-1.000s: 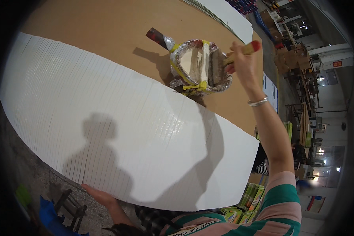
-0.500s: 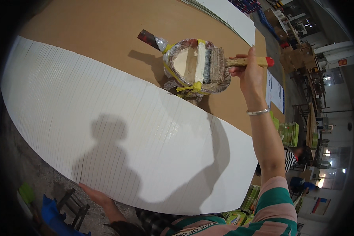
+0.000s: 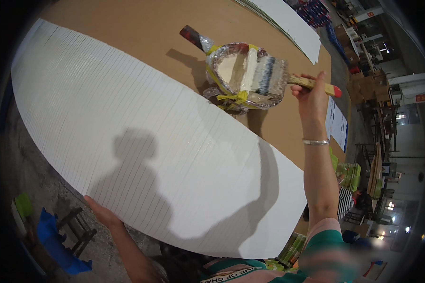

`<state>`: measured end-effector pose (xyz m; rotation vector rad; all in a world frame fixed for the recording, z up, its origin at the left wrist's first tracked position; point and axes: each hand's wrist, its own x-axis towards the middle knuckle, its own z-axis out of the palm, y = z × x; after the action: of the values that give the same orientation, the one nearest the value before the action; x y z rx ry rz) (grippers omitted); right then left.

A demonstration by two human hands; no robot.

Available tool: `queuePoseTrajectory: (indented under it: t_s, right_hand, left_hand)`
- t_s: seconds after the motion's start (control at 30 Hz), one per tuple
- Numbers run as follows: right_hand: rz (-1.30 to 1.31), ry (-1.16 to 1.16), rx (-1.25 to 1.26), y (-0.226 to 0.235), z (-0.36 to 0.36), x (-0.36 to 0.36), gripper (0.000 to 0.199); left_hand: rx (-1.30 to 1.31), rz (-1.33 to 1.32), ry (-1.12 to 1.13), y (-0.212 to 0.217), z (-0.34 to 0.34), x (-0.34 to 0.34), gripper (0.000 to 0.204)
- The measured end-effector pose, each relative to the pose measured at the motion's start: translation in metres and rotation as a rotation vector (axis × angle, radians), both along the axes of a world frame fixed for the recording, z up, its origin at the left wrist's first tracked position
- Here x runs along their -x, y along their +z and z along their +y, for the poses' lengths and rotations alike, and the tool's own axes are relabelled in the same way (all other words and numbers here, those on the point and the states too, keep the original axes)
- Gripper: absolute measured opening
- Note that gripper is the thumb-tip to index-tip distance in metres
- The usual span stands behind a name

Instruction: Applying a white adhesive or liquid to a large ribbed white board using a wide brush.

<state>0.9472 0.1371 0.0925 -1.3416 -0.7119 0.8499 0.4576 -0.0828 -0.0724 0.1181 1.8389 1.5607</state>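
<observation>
My right hand is closed around the wooden handle of a wide flat brush, whose tip is red. The brush's pale, wet bristles lie over a round pot wrapped in clear plastic and yellow tape, close beside a whitish bar across its mouth. Cream-coloured paste shows in the pot's left part. Below spreads a long fan of overlapping white sheets, glossy in places. At its near left edge is my left hand, a digit stretched out against the rim; its other fingers are hidden.
Brown board covers the table under the pot. More white sheets are stacked at the far edge. Green packs and a person in a striped top are to the right. A blue-draped stand is on the floor at lower left.
The brush has slid rightward across the pot, baring more of its bristles beside the bar. My right hand has moved right with it. The whole view has shifted slightly; my left hand remains at the sheets' edge.
</observation>
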Motion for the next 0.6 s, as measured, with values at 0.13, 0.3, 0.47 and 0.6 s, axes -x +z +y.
queuePoseTrajectory:
  t_s: [0.13,0.3,0.47,0.6]
  right_hand:
    - [0.085,0.205,-0.086,0.026,-0.029,-0.001,0.060]
    - [-0.012,0.435,-0.049,0.065,-0.065,0.073,0.054]
    - [-0.089,0.735,0.026,0.034,-0.083,0.168,0.036]
    - [-0.407,0.884,0.079,0.021,-0.090,0.229,0.020]
  left_hand:
    - [-0.079,-0.182,0.032,0.011,0.003,-0.006,0.080]
    - [-0.147,-0.172,-0.026,0.018,0.016,-0.016,0.077]
    - [-0.253,-0.244,-0.094,0.019,0.015,-0.015,0.068]
    - [-0.232,-0.222,-0.070,0.019,0.014,-0.031,0.067]
